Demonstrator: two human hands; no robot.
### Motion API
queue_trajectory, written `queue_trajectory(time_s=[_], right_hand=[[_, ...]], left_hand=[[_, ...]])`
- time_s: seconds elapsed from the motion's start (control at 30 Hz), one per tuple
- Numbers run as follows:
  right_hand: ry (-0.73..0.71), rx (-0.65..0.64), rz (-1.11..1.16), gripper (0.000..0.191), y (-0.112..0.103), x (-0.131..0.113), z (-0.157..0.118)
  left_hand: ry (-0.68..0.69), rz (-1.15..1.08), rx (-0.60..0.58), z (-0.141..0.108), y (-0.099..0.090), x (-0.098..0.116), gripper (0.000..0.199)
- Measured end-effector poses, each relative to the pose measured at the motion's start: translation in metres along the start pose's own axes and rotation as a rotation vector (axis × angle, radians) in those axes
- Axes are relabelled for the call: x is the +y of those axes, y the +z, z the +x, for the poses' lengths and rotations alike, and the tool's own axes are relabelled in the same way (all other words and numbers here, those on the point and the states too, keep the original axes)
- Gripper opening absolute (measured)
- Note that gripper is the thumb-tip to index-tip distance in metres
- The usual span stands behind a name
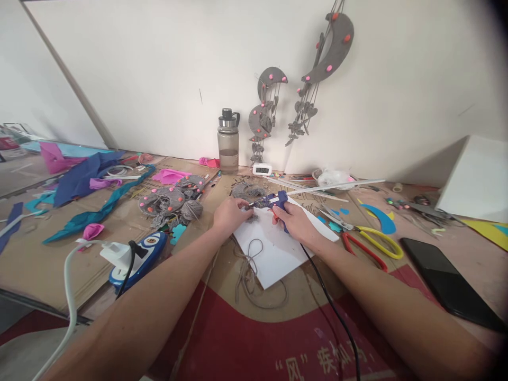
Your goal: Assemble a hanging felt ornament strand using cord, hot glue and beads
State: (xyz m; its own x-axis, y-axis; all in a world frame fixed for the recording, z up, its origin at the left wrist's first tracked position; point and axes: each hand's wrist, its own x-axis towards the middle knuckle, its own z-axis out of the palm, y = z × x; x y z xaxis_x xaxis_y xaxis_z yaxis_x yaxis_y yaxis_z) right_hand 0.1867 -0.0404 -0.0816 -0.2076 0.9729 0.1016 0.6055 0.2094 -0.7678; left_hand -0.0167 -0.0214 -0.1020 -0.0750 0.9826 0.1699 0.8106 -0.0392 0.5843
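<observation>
My right hand [291, 219] is wrapped round a blue glue gun [281, 201] with a red trigger, its nozzle toward the left and a clear glue stick [337, 186] out of its back. My left hand [232, 216] is closed, fingertips pinched by the nozzle on something small I cannot make out. Below both hands lies a white sheet [273, 254], with grey yarn pieces near the fingers. Loose grey yarn [248, 264] trails over its lower left edge. A grey crescent [248, 190] lies just behind my left hand.
Left are grey crescents with pink dots [166, 200], a yarn ball [192, 210] and a blue power strip [153, 246]. A bottle [228, 145] stands by the wall, under hanging crescents [337, 47]. Right are yellow-handled scissors [377, 238], red-handled pliers [365, 253] and a phone [444, 278]. A black cord [337, 312] runs forward.
</observation>
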Motion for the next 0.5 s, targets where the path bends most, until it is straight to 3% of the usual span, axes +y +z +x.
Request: queue_trajectory(time_s=[0.27, 0.5], right_hand=[[-0.008, -0.03, 0.043, 0.038, -0.0017, 0.0087, 0.0029], [-0.005, -0.001, 0.019, 0.041, -0.0019, 0.0022, 0.0007]], left_hand=[[0.012, 0.005, 0.007, -0.0001, 0.0002, -0.0007, 0.036], [0.001, 0.011, -0.001, -0.0007, -0.0013, 0.0009, 0.036]])
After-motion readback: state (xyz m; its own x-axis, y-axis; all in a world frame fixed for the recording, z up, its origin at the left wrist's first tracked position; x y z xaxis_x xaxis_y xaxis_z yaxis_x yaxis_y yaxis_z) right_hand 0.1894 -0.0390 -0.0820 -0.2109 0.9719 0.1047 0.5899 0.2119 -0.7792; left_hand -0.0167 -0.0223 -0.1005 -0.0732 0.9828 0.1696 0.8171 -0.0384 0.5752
